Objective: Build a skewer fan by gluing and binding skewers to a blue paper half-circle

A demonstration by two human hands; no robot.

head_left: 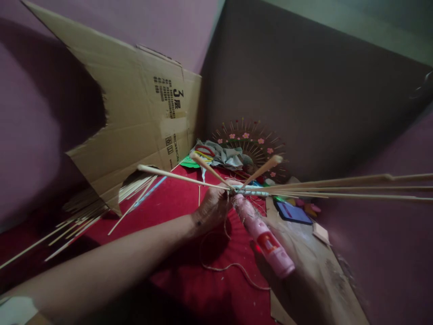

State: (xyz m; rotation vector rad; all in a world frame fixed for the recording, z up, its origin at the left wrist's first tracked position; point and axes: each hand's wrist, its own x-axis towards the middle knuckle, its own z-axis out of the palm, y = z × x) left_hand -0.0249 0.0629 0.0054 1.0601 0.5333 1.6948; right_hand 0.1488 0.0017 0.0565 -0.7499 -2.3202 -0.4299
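1. Wooden sticks [182,177] meet at a crossing in front of the person, some fanning up and leftward, others running far out to the right. Held at that shared point, they can probably spread without slipping apart.
2. The left hand [211,205] is closed at the crossing, fingers pinched around the joint; gripping there seems meant to steady all the sticks at once.
3. The right hand [297,246] is blurred but looks curled about a pink tube [264,239]; exactly where each finger presses, I cannot tell. The tube slants, its narrower end close to the crossing, which suggests it is aimed at the joint. Whether they touch is unclear.
4. Thin string [219,270] hangs from the joint and loops over the red cloth [246,295], its slack probably leaving the sticks free to turn.
5. Loose sticks [74,228] lie at the left, partly under the cut cardboard box [135,108], perhaps kept within reach yet out of the way.
6. A phone [294,213] lies on a flat board [273,216] at the right, beside the working space. Behind, a flowered fan shape [260,141] stands upright near the wall, likely set back for safety.
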